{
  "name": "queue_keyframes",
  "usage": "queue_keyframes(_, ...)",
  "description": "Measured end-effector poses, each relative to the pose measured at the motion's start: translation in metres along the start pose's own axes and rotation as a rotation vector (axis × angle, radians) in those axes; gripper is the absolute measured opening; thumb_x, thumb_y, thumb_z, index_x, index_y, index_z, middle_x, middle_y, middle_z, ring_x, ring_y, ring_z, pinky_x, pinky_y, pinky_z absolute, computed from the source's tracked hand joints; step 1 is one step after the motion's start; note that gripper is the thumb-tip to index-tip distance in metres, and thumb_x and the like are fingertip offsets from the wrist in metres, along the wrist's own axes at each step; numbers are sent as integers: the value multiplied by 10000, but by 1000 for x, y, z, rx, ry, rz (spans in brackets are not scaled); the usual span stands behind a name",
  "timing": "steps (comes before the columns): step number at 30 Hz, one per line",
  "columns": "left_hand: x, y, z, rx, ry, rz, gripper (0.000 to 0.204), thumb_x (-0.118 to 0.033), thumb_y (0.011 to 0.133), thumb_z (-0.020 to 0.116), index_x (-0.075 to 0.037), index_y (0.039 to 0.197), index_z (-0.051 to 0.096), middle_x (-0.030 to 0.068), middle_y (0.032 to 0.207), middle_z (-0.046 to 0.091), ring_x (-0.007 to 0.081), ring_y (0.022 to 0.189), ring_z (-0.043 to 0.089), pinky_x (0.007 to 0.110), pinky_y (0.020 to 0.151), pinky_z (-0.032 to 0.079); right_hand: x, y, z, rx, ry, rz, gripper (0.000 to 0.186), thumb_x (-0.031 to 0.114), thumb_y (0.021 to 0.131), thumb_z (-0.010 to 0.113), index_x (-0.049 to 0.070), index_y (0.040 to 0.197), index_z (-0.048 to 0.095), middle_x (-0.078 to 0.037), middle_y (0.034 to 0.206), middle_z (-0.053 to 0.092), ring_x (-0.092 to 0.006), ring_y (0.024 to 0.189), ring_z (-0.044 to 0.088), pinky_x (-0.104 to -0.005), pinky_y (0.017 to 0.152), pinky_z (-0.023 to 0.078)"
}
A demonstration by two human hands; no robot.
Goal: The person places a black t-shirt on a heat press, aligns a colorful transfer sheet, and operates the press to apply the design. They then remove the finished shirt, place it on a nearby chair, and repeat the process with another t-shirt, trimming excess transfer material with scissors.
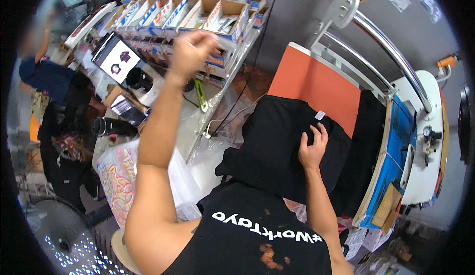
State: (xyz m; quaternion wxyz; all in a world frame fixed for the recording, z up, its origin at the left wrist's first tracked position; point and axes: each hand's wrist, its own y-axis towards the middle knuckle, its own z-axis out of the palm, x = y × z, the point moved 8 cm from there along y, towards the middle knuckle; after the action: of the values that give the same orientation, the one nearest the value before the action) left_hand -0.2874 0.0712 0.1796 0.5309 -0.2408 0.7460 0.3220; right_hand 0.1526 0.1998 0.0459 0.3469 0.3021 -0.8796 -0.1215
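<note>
A black T-shirt [277, 141] lies over the near part of an orange pad [316, 79] on a press-like machine. Near its neckline is a small white tag [320, 115]. My right hand [313, 147] rests on the shirt just below that tag, fingers spread and holding nothing. Up to the left, my left hand [193, 54] is raised in front of the shelf of cardboard boxes [198, 15]. Its fingers look bent but are smeared by motion, and I cannot make out anything in them.
Left of the shirt, a table holds a lit screen [118, 59], a green box cutter [201, 96] and a black bottle [114, 127]. Curved metal tubes [396, 59] rise behind the pad. A blue-faced framed panel [391, 161] stands at right. Another person [47, 77] is far left.
</note>
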Motion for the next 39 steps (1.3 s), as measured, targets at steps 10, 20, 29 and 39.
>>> queue_keyframes(10, -27, 103, -184, -641, 859, 276, 259, -245, 925, 700, -93, 1129, 750, 124, 955, 774, 281, 855, 745, 397, 790, 569, 8, -39, -13, 178, -205, -73, 390, 119, 873, 685, 6, 1241, 626, -258, 1450, 493, -439, 1408, 421, -556, 1183, 310)
queue_keyframes(20, 38, 192, -117, -13, 1148, 35, 259, -195, 860, 671, -251, 1078, 800, 122, 1233, 720, 321, 1190, 659, 499, 1016, 512, 7, -45, -2, 169, -295, -4, 412, 131, 878, 663, 8, 1268, 615, -243, 1467, 493, -436, 1428, 406, -553, 1198, 298)
queue_keyframes(29, 43, 176, -66, 314, 1745, -89, 529, -190, 882, 686, -122, 1403, 624, 138, 1598, 431, 371, 1533, 281, 712, 1191, 167, 13, -45, -5, 156, -331, 8, 398, 121, 894, 650, 26, 1278, 613, -223, 1484, 487, -416, 1428, 414, -503, 1184, 332)
queue_keyframes(39, 72, 185, -87, 207, 1382, -133, 298, -110, 787, 679, -19, 1053, 780, 235, 1257, 696, 432, 1263, 606, 748, 1106, 303, 10, -45, -5, 135, -303, 2, 407, 135, 868, 676, 25, 1257, 629, -222, 1473, 494, -428, 1424, 412, -533, 1193, 314)
